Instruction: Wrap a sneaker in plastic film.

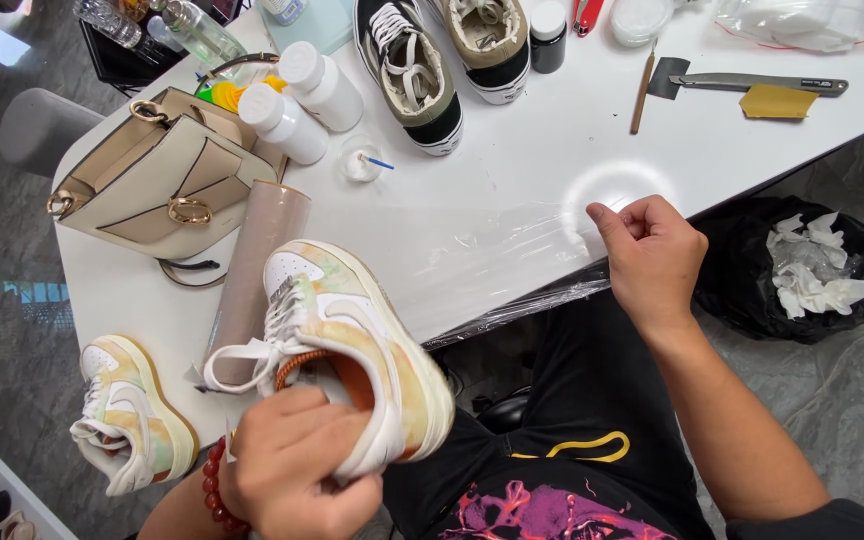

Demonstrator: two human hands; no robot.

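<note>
In the lower centre of the frame, the left hand (297, 470) grips the heel of a yellow-and-white sneaker (357, 345), keeping it raised and steady above the lap. At centre right, the right hand (652, 255) pinches the edge of the clear plastic film (497, 255), so the sheet stays stretched from the roll (257, 270) over the white table (512, 160).

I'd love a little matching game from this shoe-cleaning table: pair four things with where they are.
Things:
1. pastel yellow-and-white sneaker
2. beige leather handbag
3. clear plastic film sheet
4. crumpled white tissues

Places:
A. in the black bag on the floor
B. pinched by the right hand
C. held by the left hand
D. lying at the table's left end

Pairs: 1-C, 2-D, 3-B, 4-A
</note>
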